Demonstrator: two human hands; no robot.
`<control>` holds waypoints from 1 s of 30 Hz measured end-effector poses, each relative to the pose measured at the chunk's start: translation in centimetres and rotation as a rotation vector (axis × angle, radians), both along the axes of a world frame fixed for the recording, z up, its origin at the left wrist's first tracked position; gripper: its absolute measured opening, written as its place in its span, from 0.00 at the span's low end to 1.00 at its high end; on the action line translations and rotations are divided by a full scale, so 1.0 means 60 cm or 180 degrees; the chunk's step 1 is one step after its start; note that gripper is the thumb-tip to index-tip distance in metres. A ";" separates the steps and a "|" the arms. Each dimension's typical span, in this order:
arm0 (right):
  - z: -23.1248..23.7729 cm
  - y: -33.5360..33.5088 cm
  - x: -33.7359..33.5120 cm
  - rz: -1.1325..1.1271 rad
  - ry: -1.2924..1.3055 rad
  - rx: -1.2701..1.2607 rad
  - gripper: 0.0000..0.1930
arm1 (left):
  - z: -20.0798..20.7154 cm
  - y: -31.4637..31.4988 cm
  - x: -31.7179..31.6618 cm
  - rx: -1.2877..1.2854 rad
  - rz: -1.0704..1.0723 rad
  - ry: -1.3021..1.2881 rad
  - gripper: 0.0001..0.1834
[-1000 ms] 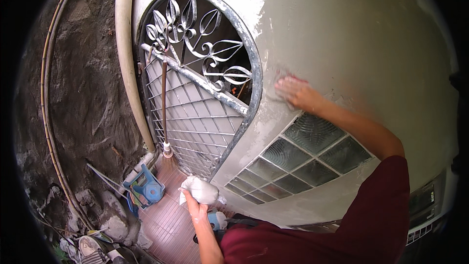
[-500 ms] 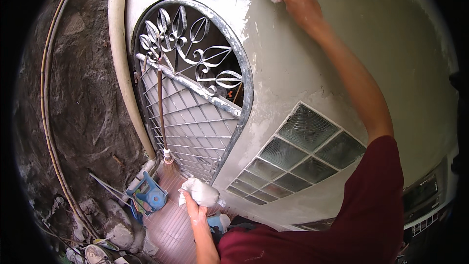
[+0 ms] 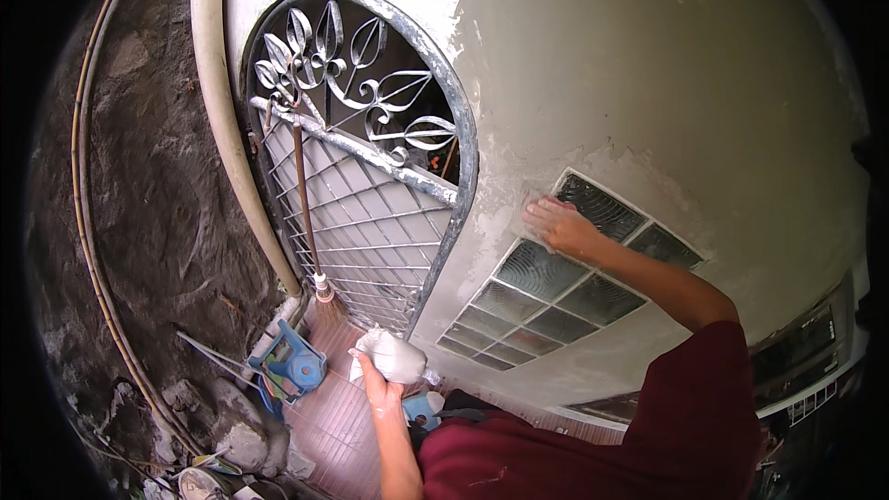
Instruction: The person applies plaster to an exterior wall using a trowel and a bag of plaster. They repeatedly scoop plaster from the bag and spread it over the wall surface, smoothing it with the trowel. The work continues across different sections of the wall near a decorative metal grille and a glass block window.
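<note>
My left hand is closed round a bulging white bag, held low in front of my body. Its thumb lies along the bag's left side, and a clear, crinkled end sticks out to the right. My right hand presses against the grey-plastered wall at the upper left corner of the glass block window. A pale, pinkish pad shows only in part under its fingers; I cannot make out its material. Patchy whitish smears surround the window's edge.
Left of the window stands an arched metal gate with leaf scrollwork. A broom leans on it. A cream pipe runs down beside a rough dark wall. Below are a blue plastic stool, rubble and reddish floor planks.
My right hand has come down the wall from high up to the window's corner, the pad still under it. My left hand with the bag has shifted slightly right in the picture.
</note>
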State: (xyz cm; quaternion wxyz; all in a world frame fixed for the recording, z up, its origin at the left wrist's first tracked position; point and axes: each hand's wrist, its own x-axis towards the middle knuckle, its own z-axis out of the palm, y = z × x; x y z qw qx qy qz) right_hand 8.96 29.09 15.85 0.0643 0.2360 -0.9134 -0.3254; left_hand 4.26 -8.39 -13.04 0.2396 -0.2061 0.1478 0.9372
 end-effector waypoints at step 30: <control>-0.126 -0.164 0.113 -0.1310 -0.1628 -0.9118 0.20 | 0.240 -0.011 -0.023 0.0083 -0.1115 0.1675 0.17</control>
